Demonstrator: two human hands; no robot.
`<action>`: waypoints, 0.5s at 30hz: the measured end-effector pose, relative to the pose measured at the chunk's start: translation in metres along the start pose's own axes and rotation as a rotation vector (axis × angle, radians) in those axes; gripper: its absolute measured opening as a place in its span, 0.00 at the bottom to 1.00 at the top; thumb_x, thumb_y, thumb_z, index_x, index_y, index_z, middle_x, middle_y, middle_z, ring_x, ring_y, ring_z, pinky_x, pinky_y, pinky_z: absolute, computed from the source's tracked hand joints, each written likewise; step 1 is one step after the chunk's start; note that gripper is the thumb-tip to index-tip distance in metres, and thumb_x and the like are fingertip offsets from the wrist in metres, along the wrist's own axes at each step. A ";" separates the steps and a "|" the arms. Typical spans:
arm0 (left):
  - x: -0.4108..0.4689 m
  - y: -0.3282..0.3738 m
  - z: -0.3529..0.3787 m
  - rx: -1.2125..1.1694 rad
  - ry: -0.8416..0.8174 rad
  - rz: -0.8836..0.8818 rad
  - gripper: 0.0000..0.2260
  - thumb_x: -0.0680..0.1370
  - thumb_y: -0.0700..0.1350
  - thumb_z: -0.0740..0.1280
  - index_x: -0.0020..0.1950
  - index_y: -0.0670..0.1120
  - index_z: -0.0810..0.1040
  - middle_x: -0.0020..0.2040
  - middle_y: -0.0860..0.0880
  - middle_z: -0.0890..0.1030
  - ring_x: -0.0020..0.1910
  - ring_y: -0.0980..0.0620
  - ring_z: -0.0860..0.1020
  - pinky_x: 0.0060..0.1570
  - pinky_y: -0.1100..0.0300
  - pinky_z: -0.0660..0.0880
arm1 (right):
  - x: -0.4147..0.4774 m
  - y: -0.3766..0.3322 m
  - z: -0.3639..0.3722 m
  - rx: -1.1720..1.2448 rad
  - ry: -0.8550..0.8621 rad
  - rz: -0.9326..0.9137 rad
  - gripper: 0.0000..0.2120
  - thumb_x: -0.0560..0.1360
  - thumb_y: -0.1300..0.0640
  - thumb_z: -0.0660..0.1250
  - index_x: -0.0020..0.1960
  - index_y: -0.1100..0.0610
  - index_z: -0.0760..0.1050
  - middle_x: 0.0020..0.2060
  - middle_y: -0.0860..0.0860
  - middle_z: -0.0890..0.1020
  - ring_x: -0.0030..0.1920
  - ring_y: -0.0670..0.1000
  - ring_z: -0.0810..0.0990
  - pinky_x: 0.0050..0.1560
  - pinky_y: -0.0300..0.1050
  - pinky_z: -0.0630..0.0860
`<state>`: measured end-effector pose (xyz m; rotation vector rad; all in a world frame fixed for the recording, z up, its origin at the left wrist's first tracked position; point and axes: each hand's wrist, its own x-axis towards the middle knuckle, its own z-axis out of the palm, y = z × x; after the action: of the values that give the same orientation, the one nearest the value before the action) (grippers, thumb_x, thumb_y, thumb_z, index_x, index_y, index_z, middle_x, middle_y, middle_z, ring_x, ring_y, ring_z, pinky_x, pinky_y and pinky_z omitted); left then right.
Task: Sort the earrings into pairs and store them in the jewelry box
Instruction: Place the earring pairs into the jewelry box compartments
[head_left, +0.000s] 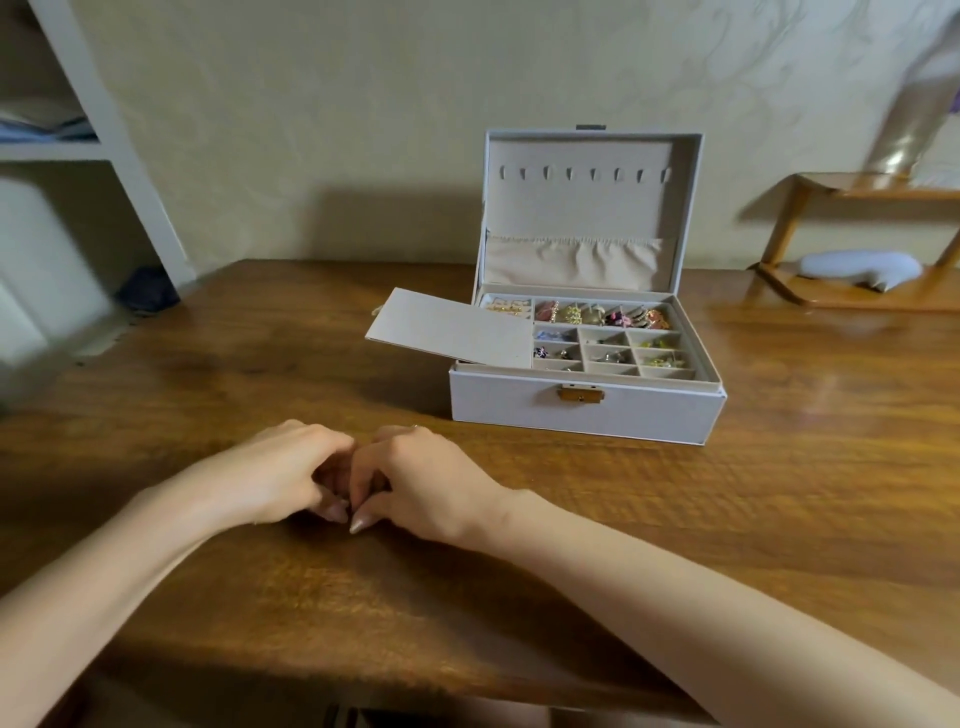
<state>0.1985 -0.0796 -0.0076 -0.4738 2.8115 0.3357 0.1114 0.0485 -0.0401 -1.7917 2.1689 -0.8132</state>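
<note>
A person's left hand (283, 470) and right hand (426, 478) rest knuckle to knuckle near the middle of a wooden table (363, 597), fingers curled inward and touching. Whether they pinch anything cannot be told, since the fingertips hide the space between them. The white jewelry box (582, 410) stands well apart, toward the table's far right edge, its lid (587, 208) upright. Earrings (602, 315) fill its compartments, too small to pair by eye. A loose divider panel (452, 327) covers the tray's left part.

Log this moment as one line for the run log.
left hand and right hand: touching, fingers curled, hold unclear | jewelry box: open on table | earrings: in compartments | flap: tilted over tray's left side
</note>
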 end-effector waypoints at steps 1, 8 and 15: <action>0.000 0.001 0.001 -0.015 0.004 -0.004 0.09 0.71 0.45 0.72 0.47 0.55 0.76 0.45 0.57 0.78 0.44 0.59 0.75 0.42 0.63 0.73 | 0.000 0.000 -0.001 0.014 -0.003 0.006 0.05 0.68 0.58 0.74 0.43 0.57 0.80 0.46 0.53 0.78 0.45 0.50 0.74 0.45 0.44 0.72; 0.005 0.015 0.006 -0.111 0.065 0.028 0.06 0.72 0.45 0.71 0.44 0.53 0.75 0.45 0.55 0.78 0.45 0.57 0.76 0.47 0.58 0.76 | -0.002 0.010 -0.017 0.061 -0.073 0.127 0.04 0.71 0.61 0.72 0.44 0.60 0.81 0.45 0.54 0.82 0.47 0.51 0.78 0.51 0.47 0.77; 0.012 0.032 0.002 -0.173 0.192 0.018 0.08 0.72 0.47 0.71 0.40 0.51 0.72 0.40 0.52 0.76 0.39 0.56 0.76 0.34 0.63 0.71 | -0.014 0.024 -0.030 -0.019 -0.032 0.232 0.07 0.70 0.58 0.74 0.45 0.60 0.81 0.42 0.54 0.82 0.42 0.51 0.78 0.46 0.46 0.78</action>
<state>0.1771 -0.0528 -0.0075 -0.5452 2.9881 0.5690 0.0804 0.0731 -0.0307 -1.5111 2.3148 -0.7076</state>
